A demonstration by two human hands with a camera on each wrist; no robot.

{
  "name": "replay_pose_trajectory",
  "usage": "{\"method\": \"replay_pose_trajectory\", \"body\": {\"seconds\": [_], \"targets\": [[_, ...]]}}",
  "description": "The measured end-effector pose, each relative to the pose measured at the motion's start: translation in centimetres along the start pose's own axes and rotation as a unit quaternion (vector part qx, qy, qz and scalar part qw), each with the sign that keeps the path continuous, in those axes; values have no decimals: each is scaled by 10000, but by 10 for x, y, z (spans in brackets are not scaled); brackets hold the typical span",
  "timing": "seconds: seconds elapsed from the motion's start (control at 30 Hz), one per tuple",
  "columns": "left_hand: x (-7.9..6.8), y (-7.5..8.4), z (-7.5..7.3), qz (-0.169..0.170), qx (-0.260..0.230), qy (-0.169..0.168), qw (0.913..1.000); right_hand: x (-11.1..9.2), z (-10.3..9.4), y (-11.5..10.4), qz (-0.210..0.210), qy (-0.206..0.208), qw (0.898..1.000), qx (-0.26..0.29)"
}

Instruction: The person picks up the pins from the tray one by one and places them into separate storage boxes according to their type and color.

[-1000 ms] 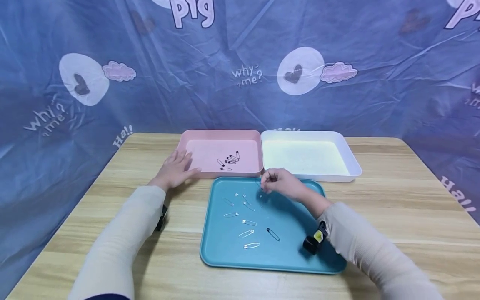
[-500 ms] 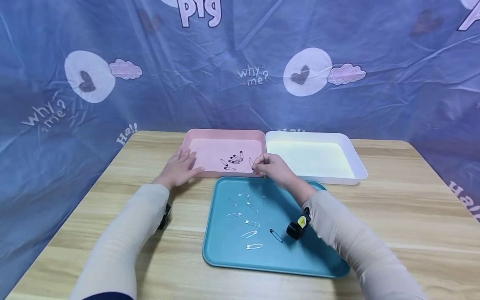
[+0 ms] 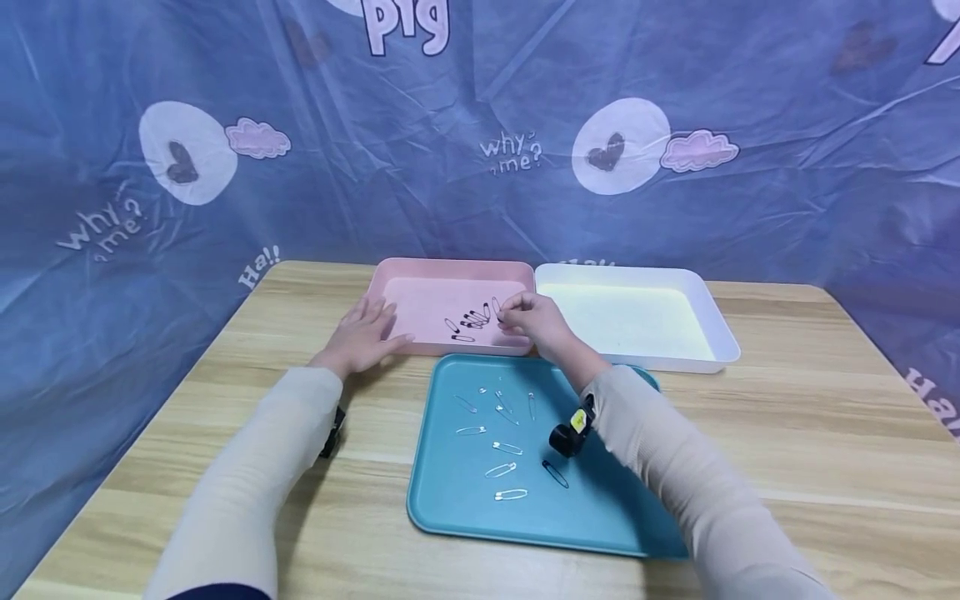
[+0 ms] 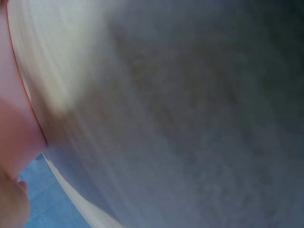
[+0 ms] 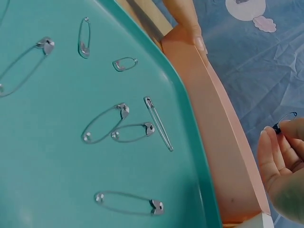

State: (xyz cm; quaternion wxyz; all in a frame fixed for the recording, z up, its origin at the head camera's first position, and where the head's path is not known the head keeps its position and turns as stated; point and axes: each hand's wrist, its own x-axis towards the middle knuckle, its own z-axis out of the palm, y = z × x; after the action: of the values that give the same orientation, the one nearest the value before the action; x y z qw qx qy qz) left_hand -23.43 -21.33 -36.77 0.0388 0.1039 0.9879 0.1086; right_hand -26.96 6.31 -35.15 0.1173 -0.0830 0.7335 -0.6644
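My right hand pinches a black safety pin between thumb and fingers, over the right part of the pink tray. Several black safety pins lie in that tray just left of those fingers. At the tray's left side, my left hand rests on the rim with its fingers spread. Nearer me is a teal tray with several silver safety pins scattered over it. One black safety pin lies among them, close to the right wrist camera.
A white tray stands against the pink tray's right side. Both are at the back of the wooden table, with a blue printed cloth hanging behind. The teal tray's far edge lies close to the pink tray's front wall.
My right hand has carried the black safety pin from above the teal tray's far edge up and left over the pink tray. My left hand stays at the rim; the head view shifts slightly.
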Motion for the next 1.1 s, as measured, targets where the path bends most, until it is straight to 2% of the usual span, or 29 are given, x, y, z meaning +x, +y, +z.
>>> {"method": "replay_pose_trajectory", "body": {"seconds": [0.27, 0.53, 0.7, 1.0, 1.1], "targets": [[1, -3, 2, -107, 231, -64, 9997, 12, 9, 0, 168, 44, 9998, 69], [1, -2, 1, -107, 288, -137, 9994, 29, 17, 3, 403, 210, 9983, -374], [3, -4, 3, -129, 276, -149, 9994, 40, 25, 6, 517, 349, 9973, -398], [2, -3, 2, -139, 274, -121, 9995, 51, 40, 15, 941, 475, 9929, -557], [2, -2, 1, -152, 263, -117, 9995, 54, 45, 16, 1064, 503, 9920, -460]]}}
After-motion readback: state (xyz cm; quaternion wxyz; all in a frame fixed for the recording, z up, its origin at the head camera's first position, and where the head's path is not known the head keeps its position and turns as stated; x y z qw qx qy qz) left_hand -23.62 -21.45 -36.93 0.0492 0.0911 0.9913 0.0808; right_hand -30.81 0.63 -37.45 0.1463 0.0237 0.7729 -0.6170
